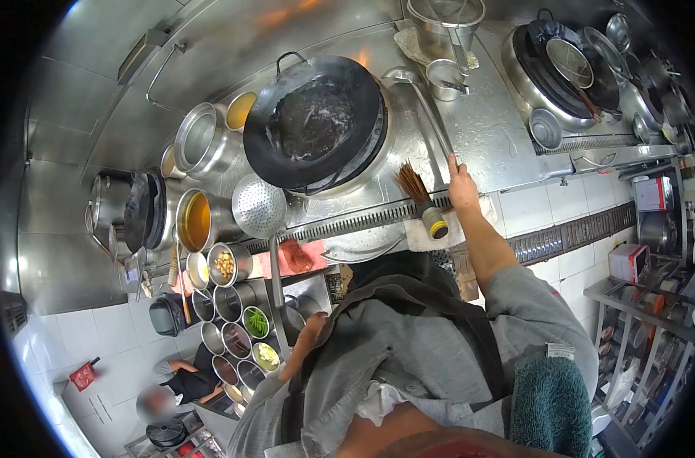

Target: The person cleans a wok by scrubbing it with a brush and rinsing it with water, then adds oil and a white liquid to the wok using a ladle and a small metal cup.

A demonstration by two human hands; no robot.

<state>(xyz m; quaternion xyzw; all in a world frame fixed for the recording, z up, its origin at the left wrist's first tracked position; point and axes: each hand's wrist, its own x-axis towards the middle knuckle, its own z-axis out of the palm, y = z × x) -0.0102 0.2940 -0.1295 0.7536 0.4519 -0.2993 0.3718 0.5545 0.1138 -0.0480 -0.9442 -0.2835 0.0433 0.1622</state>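
My right hand (462,185) is closed round the end of a long ladle (431,114), whose bowl rests on the steel stove top right of the wok. A large black wok (317,114) sits over the burner, wet inside, with no food in it. My left hand (311,330) is low beside the container rack, near my apron; its fingers are partly hidden. Close to it is the handle of a perforated skimmer (260,208), whose round head lies at the wok's lower left. A bamboo wok brush (421,200) lies at the stove's front edge, by my right forearm.
Left of the wok stand a pot of amber liquid (198,220), a steel pot (199,137) and several ingredient tins (236,340). A strainer pot (447,80) stands behind the ladle. More woks (569,69) are at the right. Another person (187,382) is at lower left.
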